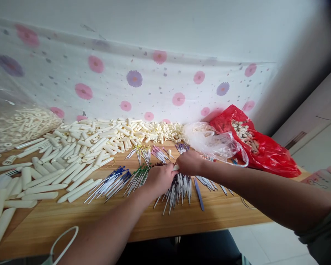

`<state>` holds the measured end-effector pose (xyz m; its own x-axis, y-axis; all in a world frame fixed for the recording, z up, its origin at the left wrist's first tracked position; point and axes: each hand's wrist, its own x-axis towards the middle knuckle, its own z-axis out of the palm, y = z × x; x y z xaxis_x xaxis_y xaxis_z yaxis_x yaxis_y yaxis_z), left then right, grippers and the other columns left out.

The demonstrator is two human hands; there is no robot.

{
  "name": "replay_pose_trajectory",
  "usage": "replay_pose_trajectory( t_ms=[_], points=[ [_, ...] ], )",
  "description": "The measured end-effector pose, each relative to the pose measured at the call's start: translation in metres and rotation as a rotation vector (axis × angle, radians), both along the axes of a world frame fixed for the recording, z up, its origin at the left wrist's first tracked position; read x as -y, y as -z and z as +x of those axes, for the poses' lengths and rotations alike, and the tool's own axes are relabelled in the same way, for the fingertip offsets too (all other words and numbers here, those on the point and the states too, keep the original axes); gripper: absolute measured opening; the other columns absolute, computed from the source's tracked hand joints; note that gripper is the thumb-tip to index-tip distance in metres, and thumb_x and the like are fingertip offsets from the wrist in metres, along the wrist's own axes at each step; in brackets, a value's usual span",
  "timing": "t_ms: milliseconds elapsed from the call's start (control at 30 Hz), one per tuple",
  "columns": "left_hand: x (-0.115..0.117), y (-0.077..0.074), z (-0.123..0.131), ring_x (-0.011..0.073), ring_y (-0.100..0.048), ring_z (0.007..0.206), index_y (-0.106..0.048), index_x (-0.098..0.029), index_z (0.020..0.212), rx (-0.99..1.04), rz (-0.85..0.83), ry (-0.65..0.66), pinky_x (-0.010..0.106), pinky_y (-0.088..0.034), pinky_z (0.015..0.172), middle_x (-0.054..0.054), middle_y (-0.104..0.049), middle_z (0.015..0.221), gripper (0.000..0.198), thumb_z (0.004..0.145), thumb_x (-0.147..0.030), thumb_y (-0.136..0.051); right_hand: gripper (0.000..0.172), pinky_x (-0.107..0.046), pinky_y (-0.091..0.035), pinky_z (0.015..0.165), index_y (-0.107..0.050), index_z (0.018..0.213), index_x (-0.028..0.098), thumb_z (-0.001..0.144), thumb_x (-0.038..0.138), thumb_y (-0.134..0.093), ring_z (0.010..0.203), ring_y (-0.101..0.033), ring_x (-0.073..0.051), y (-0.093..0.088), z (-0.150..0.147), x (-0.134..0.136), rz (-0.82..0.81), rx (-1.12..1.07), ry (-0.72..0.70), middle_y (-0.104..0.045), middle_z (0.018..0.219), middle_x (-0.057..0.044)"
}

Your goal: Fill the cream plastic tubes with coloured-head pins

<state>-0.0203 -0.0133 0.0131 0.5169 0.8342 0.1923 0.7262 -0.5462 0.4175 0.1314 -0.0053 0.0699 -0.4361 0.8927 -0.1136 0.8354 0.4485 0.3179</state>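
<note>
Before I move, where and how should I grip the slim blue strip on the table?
I'd pinch the blue strip across its width at the near end, coming from the near edge of the table: it seems flat, and that end lies on bare wood, while the far end sits beside white sticks.

tubes (45,189): sprawled across the left of the table (99,228), near to far
sticks (179,192): sat mid-table, right of the tubes
strip (199,195): lay between stick bunches
bags (270,151): slumped far right, side by side
sheet (107,82): hung behind it all
</note>
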Motion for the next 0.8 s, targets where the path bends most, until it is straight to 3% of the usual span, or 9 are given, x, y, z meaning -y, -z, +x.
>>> replay_pose_trajectory(
  t_ms=[100,233,300,367,433,533,600,700,800],
  points=[
    [0.001,0.003,0.002,0.0283,-0.067,0.080,-0.061,-0.016,0.095,-0.022,0.030,-0.031,0.035,-0.044,0.070,0.014,-0.070,0.087,0.029,0.090,-0.039,-0.045,0.030,-0.028,-0.041,0.055,-0.068,0.069,0.017,0.072,0.046,-0.065,0.057,-0.059,-0.018,-0.002,0.000,-0.003,-0.056,0.013,0.004,-0.065,0.061,-0.006],
    [-0.006,-0.004,-0.002,0.0202,-0.067,0.075,-0.059,-0.017,0.093,0.021,0.013,-0.008,0.027,-0.045,0.063,0.008,-0.070,0.082,0.034,0.096,-0.036,-0.031,0.036,-0.040,-0.042,0.079,-0.064,0.104,0.012,0.094,0.026,-0.032,0.100,-0.057,-0.028,-0.014,0.000,0.008,0.107,-0.017,-0.035,-0.064,0.107,-0.018],
    [-0.009,-0.006,-0.003,0.0191,-0.066,0.075,-0.059,-0.017,0.092,0.029,0.009,0.023,0.026,-0.045,0.062,0.006,-0.071,0.083,0.033,0.096,-0.035,-0.031,0.041,-0.044,-0.038,0.085,-0.062,0.108,0.010,0.095,0.018,-0.024,0.110,-0.052,-0.030,-0.016,-0.001,0.010,0.130,-0.011,-0.043,-0.061,0.114,-0.020],
    [-0.009,-0.004,-0.002,0.0229,-0.067,0.078,-0.060,-0.016,0.095,0.012,0.023,0.021,0.030,-0.045,0.067,0.009,-0.071,0.085,0.030,0.094,-0.035,-0.036,0.036,-0.041,-0.040,0.081,-0.065,0.101,0.009,0.093,0.019,-0.032,0.102,-0.057,-0.030,-0.013,-0.003,0.007,0.085,0.007,-0.015,-0.065,0.105,-0.020],
    [-0.007,0.000,0.000,0.0283,-0.067,0.081,-0.061,-0.014,0.097,-0.016,0.041,0.003,0.036,-0.045,0.072,0.014,-0.071,0.088,0.029,0.092,-0.035,-0.041,0.029,-0.035,-0.043,0.071,-0.070,0.089,0.010,0.086,0.029,-0.049,0.082,-0.063,-0.026,-0.009,-0.005,-0.001,-0.014,0.033,0.024,-0.070,0.086,-0.016],
    [-0.003,0.005,0.003,0.0323,-0.066,0.083,-0.062,-0.013,0.098,-0.030,0.051,-0.003,0.041,-0.045,0.073,0.017,-0.070,0.090,0.030,0.090,-0.037,-0.045,0.031,-0.028,-0.041,0.059,-0.072,0.073,0.014,0.070,0.045,-0.068,0.059,-0.061,-0.018,-0.008,-0.004,-0.007,-0.156,0.061,0.033,-0.068,0.064,-0.006],
    [-0.001,0.004,0.004,0.0305,-0.067,0.081,-0.061,-0.013,0.098,-0.005,0.041,-0.001,0.038,-0.046,0.071,0.015,-0.071,0.089,0.031,0.092,-0.036,-0.041,0.032,-0.029,-0.041,0.063,-0.072,0.083,0.015,0.076,0.044,-0.062,0.069,-0.063,-0.020,-0.013,-0.001,-0.003,-0.120,0.058,0.010,-0.071,0.077,-0.008],
    [-0.002,-0.001,0.004,0.0209,-0.067,0.077,-0.060,-0.016,0.093,0.064,-0.004,0.062,0.028,-0.047,0.067,0.008,-0.071,0.084,0.033,0.096,-0.033,-0.032,0.035,-0.038,-0.040,0.079,-0.065,0.105,0.012,0.092,0.026,-0.036,0.102,-0.057,-0.028,-0.021,0.001,0.010,0.033,0.057,-0.036,-0.066,0.108,-0.017],
    [-0.003,-0.004,0.003,0.0170,-0.066,0.077,-0.060,-0.017,0.089,0.097,-0.038,0.120,0.024,-0.046,0.067,0.005,-0.071,0.084,0.035,0.096,-0.032,-0.029,0.034,-0.042,-0.038,0.084,-0.067,0.099,0.011,0.090,0.016,-0.035,0.107,-0.055,-0.030,-0.019,-0.002,0.013,0.065,0.084,-0.054,-0.066,0.106,-0.018]
  ],
)
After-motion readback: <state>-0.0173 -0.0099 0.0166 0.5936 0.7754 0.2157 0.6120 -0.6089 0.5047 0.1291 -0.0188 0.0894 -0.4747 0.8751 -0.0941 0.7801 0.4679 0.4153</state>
